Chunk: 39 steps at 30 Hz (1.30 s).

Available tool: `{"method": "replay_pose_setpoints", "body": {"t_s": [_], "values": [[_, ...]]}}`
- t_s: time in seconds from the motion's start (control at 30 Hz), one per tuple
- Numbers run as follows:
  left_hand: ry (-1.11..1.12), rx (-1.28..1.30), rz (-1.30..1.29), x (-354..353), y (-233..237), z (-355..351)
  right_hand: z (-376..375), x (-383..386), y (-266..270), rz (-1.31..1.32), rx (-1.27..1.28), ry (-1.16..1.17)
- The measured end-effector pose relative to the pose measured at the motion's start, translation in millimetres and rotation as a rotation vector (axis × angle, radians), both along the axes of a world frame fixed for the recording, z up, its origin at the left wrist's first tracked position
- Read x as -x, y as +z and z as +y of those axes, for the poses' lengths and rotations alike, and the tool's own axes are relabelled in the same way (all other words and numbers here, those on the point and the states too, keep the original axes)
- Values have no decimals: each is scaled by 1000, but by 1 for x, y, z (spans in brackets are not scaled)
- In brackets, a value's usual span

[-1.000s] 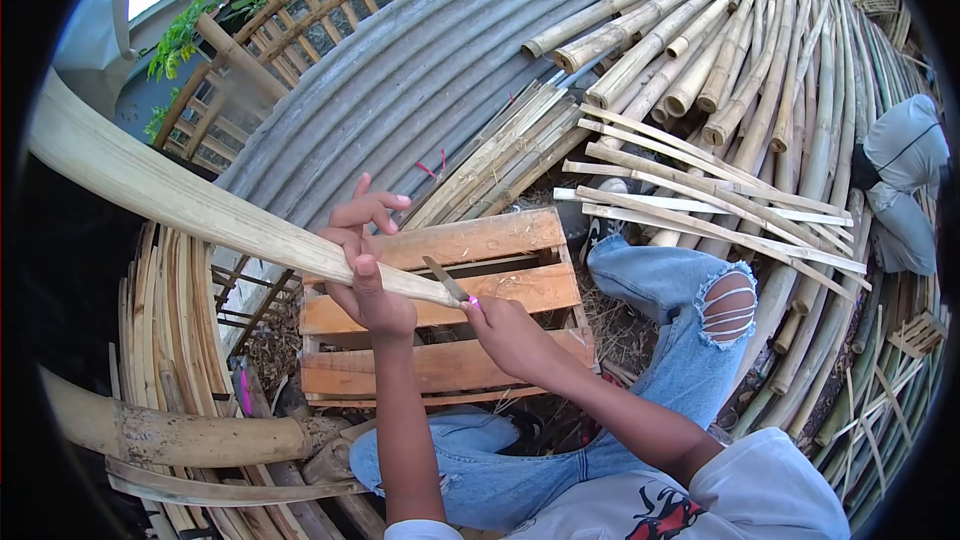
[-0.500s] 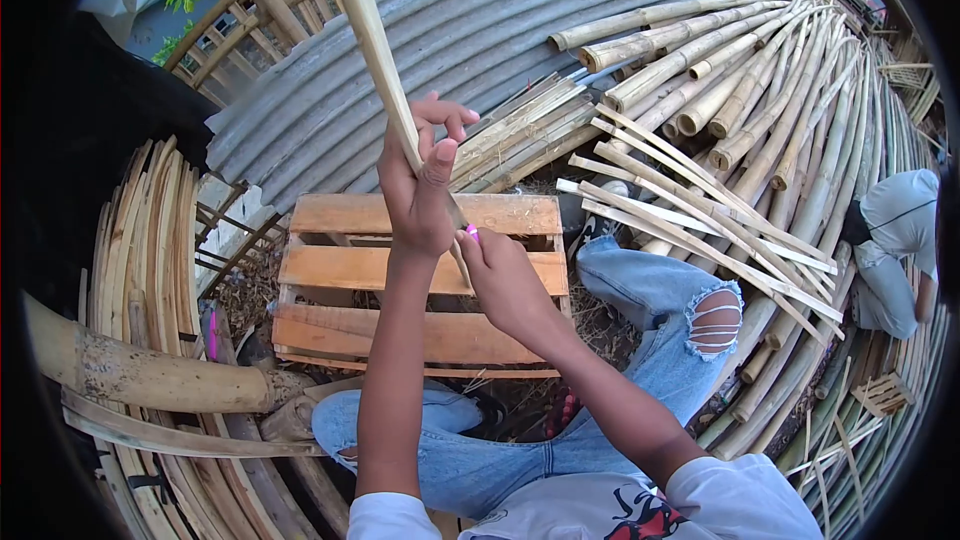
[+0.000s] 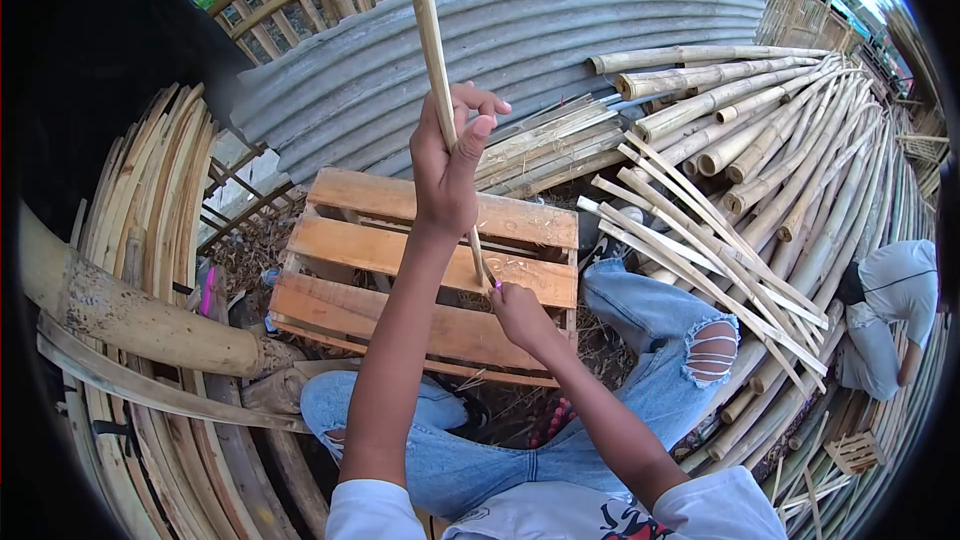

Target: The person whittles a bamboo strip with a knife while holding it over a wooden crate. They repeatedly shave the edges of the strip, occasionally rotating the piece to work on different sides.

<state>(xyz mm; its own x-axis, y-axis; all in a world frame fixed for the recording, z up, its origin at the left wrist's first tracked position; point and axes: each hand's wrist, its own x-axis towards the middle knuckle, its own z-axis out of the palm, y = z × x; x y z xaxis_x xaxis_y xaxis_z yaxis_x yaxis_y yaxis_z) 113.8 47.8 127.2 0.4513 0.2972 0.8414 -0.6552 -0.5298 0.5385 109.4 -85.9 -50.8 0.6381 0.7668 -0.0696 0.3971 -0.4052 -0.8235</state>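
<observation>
A long bamboo strip (image 3: 430, 30) stands nearly upright over the slatted wooden crate (image 3: 400, 252), its lower end close to the slats. My left hand (image 3: 447, 165) is closed around its middle, with the thumb on the right side and the fingertips loosely curled. Lower down, my right hand (image 3: 522, 315) is closed on a knife (image 3: 496, 285). Only a bit of pink handle and a narrow dark blade show, with the blade against the strip near its bottom end. My fingers hide most of the handle.
Bamboo poles (image 3: 700, 120) and pale split strips (image 3: 700, 240) lie to the right, near a crouching person (image 3: 890, 310). Stacked strips (image 3: 150, 180) and a thick bamboo pole (image 3: 150, 310) are on the left. Corrugated sheeting (image 3: 400, 60) stands behind the crate.
My right hand has moved down along the strip with the knife, away from my left hand. The left hand still holds the strip, which is now more upright. The whole view has shifted slightly.
</observation>
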Motion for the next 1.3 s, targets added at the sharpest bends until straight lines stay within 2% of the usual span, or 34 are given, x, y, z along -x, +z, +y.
{"method": "replay_pose_setpoints", "body": {"t_s": [0.1,0.17,0.27,0.3,0.4,0.43,0.5,0.53,0.57,0.63,0.7,0.77,0.8,0.87,0.97,1.1,1.23,1.3], "values": [[-25,36,1,-3,-3,1,-2,-9,65,171,-52,-37],[-53,22,-29,-3,-4,-2,-1,6,64,100,-89,-102],[-6,1,-60,-4,-2,-3,-3,14,-35,-58,-3,-13],[7,-20,-63,-7,-2,1,0,4,-22,-68,-7,-7],[3,25,13,-1,-5,-2,3,-14,54,120,15,31],[-15,58,41,-3,0,-1,5,-12,50,120,6,27],[9,26,32,-3,0,-1,2,6,20,-127,-37,80],[19,30,26,-1,0,-2,3,5,-34,-263,125,253],[28,32,18,-1,1,-3,-1,5,-35,-265,121,247],[23,29,21,-3,5,0,-5,-4,-33,-17,185,167],[15,57,60,1,-1,-4,-5,-21,0,124,202,154],[25,55,67,-2,2,-2,-3,-21,17,106,50,31],[26,51,68,-2,2,-2,-4,-20,23,107,46,32],[12,62,40,-1,2,-2,-5,-18,31,72,-131,18],[1,82,-8,1,0,4,-8,0,22,87,-105,-107],[-1,75,-72,1,-4,14,-4,19,-24,-53,25,-99],[5,55,-56,4,-4,20,1,15,23,-92,52,-120],[46,43,-45,7,-2,17,0,25,2,-85,80,-136]]}}
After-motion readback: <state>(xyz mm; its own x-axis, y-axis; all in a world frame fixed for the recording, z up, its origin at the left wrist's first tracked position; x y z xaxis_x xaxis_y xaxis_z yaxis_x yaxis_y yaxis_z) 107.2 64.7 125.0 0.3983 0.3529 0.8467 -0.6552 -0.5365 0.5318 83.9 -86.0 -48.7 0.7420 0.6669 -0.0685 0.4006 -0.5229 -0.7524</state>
